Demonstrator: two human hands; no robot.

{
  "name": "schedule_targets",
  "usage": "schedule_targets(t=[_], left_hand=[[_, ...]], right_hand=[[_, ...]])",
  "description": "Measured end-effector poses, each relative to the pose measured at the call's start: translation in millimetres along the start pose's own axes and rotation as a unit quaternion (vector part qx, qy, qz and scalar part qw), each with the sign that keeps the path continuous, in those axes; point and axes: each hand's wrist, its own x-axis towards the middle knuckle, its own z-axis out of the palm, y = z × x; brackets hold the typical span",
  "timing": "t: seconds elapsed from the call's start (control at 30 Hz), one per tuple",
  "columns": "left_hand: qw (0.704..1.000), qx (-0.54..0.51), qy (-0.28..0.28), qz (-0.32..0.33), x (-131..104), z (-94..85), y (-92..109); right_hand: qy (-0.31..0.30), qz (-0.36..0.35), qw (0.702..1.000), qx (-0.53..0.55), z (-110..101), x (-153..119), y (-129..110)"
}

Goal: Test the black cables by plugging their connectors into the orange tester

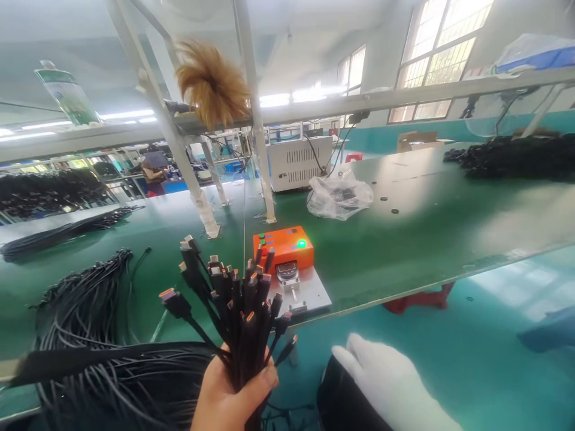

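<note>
I have the bare left hand (233, 392) closed tight around a bundle of black cables with orange-tipped metal plugs (245, 305), held plugs-up before the bright orange box with a lit green lamp (291, 244). The white-gloved right hand (386, 374) lies against dark cloth (344, 398); I cannot tell whether it grips.

lower part of the cable bundle (249, 308) past the bottom edge, gauge display (287, 269) illegible
</note>
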Motion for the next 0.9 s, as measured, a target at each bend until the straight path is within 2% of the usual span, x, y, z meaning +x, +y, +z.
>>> schedule_targets(t=[0.07, 0.1, 0.17, 0.2, 0.23, 0.3, 0.4, 0.43, 0.47, 0.5, 0.57, 0.63, 0.67, 0.77, 0.9], left_hand=[[1.000, 0.001, -0.008, -0.003, 1, -0.2, -2], [1.000, 0.008, -0.013, -0.005, 2, -0.8, -5], [0.999, 0.022, -0.025, -0.003, 5, -2.1, -11], [0.999, 0.025, -0.029, -0.001, 6, -2.5, -14], [0.999, 0.027, -0.028, 0.002, 7, -2.7, -17], [1.000, 0.026, -0.004, 0.003, 8, -2.7, -19], [0.999, 0.001, 0.037, -0.015, 6, -2.9, -9], [0.999, -0.013, 0.035, -0.021, 5, -3.0, -4], [0.999, -0.026, 0.025, -0.027, 5, -3.2, 2], [0.999, -0.034, 0.013, -0.033, 5, -3.2, 7], [0.999, -0.035, -0.006, -0.037, 7, -2.6, 11], [0.999, -0.017, -0.023, -0.034, 9, -1.3, 8], [0.999, -0.005, -0.030, -0.031, 10, -0.4, 4], [0.998, 0.029, -0.048, -0.025, 12, 1.1, -7], [0.996, 0.058, -0.063, -0.023, 13, 0.3, -9]], right_hand=[[0.034, -0.096, 0.993, 0.062, -5, -10, -16], [0.017, -0.155, 0.979, 0.134, -4, -16, -26], [-0.042, -0.254, 0.927, 0.275, 5, -27, -47], [-0.057, -0.279, 0.901, 0.327, 11, -31, -55], [-0.062, -0.279, 0.883, 0.373, 18, -33, -62], [-0.047, -0.221, 0.855, 0.467, 31, -33, -66], [-0.053, -0.105, 0.786, 0.606, 39, -25, -56], [-0.058, -0.080, 0.769, 0.632, 39, -22, -51], [-0.059, -0.063, 0.764, 0.639, 36, -18, -46], [-0.052, -0.053, 0.777, 0.625, 33, -14, -42], [-0.024, -0.050, 0.833, 0.550, 25, -6, -40], [-0.017, -0.062, 0.882, 0.467, 19, 3, -43], [-0.022, -0.067, 0.897, 0.437, 18, 7, -46], [-0.048, -0.068, 0.916, 0.393, 19, 15, -53], [-0.068, -0.062, 0.917, 0.389, 23, 15, -55]])
